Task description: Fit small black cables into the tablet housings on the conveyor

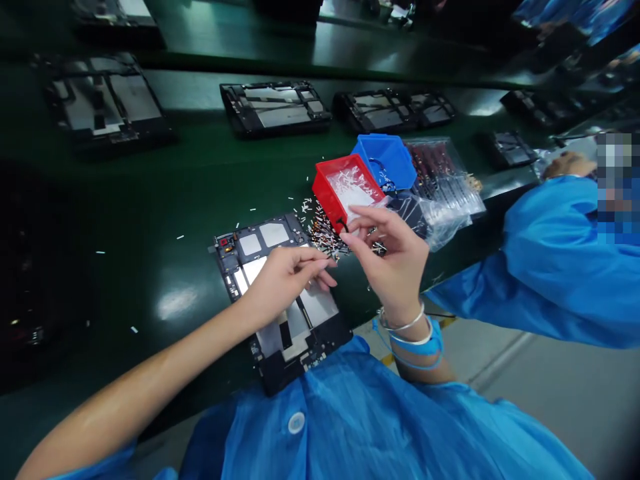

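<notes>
An opened tablet (315, 303), its metal plates and circuit boards exposed, lies at the table edge against my blue smock. Above it is my left hand (280, 280), thumb and forefinger closed in a pinch; whatever is between them is too small to make out. My right hand (395, 253) pinches a small black curved part (343, 225) between thumb and forefinger, in front of a red bin (327, 197) holding small white pieces. Loose tiny parts (323, 230) are heaped between the bin and the tablet. A blue wrist strap (425, 343) circles my right wrist.
Behind the red bin stands a blue bin (387, 157) with dark parts in it. Clear plastic packs (445, 180) of small components lie beside it. More opened tablets (280, 107) line the green table's far side. A co-worker's blue sleeve (545, 260) reaches in at right.
</notes>
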A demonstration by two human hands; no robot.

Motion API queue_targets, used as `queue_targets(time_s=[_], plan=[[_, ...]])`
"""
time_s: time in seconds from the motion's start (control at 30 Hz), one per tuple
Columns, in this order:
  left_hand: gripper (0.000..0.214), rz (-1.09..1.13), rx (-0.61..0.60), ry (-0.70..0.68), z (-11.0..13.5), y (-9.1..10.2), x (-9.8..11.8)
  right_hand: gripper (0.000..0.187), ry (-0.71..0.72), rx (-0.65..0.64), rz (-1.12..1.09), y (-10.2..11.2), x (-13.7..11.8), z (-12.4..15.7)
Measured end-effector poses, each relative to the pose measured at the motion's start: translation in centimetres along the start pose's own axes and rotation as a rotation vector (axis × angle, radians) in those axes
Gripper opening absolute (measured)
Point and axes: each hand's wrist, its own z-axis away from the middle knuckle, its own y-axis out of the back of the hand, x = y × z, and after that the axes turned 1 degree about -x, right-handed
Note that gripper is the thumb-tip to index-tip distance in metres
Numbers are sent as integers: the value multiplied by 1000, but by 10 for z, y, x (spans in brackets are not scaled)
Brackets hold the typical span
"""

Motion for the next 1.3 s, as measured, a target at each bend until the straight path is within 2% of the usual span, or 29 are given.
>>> queue_targets(time_s=[0.07,0.17,0.33,0.5,0.57,0.7,0.8,0.9,1.1,1.3], plan=[[22,85,59,21,0,1,1,14,117,50,110,-7,-1,2],[23,120,91,-23,0,3,2,12,242,-4,231,-11,-1,5],[21,20,100,-94,-1,5,4,11,276,-97,214,-10,2,3],[21,-96,107,-67,-3,9,6,13,265,-191,180,-9,7,-3],[24,-67,81,-18,-5,12,5,15,257,-154,205,-9,10,-5],[29,146,61,73,-9,16,2,15,293,-6,280,-14,12,-5],[29,209,74,55,-9,18,2,15,345,-76,263,-23,12,-1],[33,176,94,26,-6,16,4,16,351,-132,262,-30,13,3],[49,65,123,-1,-5,13,-2,12,379,-132,272,-32,14,4],[52,48,117,-15,-3,18,-5,15,401,-134,313,-38,4,5]])
